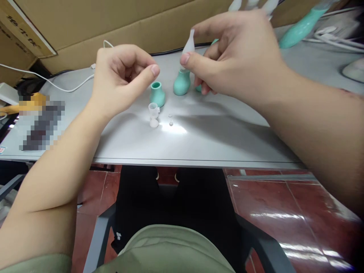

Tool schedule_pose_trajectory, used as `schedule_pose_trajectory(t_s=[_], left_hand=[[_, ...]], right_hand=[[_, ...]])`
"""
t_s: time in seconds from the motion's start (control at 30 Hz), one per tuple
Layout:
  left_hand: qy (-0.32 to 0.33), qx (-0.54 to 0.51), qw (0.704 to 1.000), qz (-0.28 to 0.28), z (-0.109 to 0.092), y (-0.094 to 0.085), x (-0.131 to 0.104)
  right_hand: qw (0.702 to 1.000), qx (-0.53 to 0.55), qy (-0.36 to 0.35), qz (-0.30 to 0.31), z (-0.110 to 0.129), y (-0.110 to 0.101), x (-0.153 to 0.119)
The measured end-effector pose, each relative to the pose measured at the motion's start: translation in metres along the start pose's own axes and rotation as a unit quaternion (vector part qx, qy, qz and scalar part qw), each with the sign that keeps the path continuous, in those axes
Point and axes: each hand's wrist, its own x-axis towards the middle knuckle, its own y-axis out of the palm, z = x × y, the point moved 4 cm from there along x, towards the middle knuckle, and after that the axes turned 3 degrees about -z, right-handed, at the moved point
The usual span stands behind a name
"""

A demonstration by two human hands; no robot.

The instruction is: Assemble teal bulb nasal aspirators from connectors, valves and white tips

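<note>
My right hand point(236, 53) has its thumb and index finger at a translucent white nozzle point(189, 44), which sits over the mouth of a teal squeeze bulb point(182, 84). That bulb stands upright on the table. Part of another teal bulb point(198, 88) shows behind my right fingers. My left hand point(122, 77) hovers with fingers curled and thumb closed toward the index finger; nothing shows between them. Just right of it stands an open-topped teal bulb point(157, 95). In front lie a small translucent cup-shaped part point(154, 110) and a tiny clear piece point(171, 120).
A cardboard wall point(93, 26) borders the grey table point(127, 146) at the back. White cables point(71, 90) run along the left. At the back right lies a longer teal item point(303, 30) near more white cables point(330, 40). A yellow object point(36, 101) lies far left.
</note>
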Motion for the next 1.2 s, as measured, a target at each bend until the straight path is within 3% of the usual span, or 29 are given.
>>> schedule_pose_trajectory(t_s=[0.2, 0.4, 0.6, 0.7, 0.8, 0.97, 1.03, 1.2], left_hand=[[0.018, 0.001, 0.999, -0.044, -0.004, 0.01, -0.005], [-0.004, 0.048, 0.999, -0.017, 0.013, 0.0, -0.003], [0.009, 0.039, 0.999, -0.003, 0.007, -0.014, -0.002], [0.005, 0.029, 0.999, 0.02, 0.006, -0.015, -0.003], [0.033, 0.022, 0.999, 0.008, 0.009, -0.015, -0.004], [0.051, 0.06, 0.997, 0.015, 0.007, -0.017, -0.003], [0.031, 0.044, 0.998, 0.033, 0.005, -0.015, -0.004], [0.029, 0.016, 0.999, 0.014, -0.013, -0.006, -0.005]], right_hand=[[0.999, 0.017, 0.02, 0.025, 0.007, 0.007, 0.001], [0.999, 0.019, 0.014, 0.026, 0.016, 0.003, -0.004], [0.994, 0.077, -0.071, 0.012, 0.018, -0.007, -0.006], [0.987, 0.102, -0.121, -0.001, 0.019, -0.013, -0.005], [0.98, 0.106, -0.167, -0.011, 0.02, -0.018, -0.005], [0.971, 0.139, -0.185, -0.051, 0.019, -0.018, -0.009], [0.971, 0.155, -0.179, -0.037, 0.021, -0.015, -0.011], [0.969, 0.172, -0.173, 0.039, 0.025, -0.007, -0.017]])
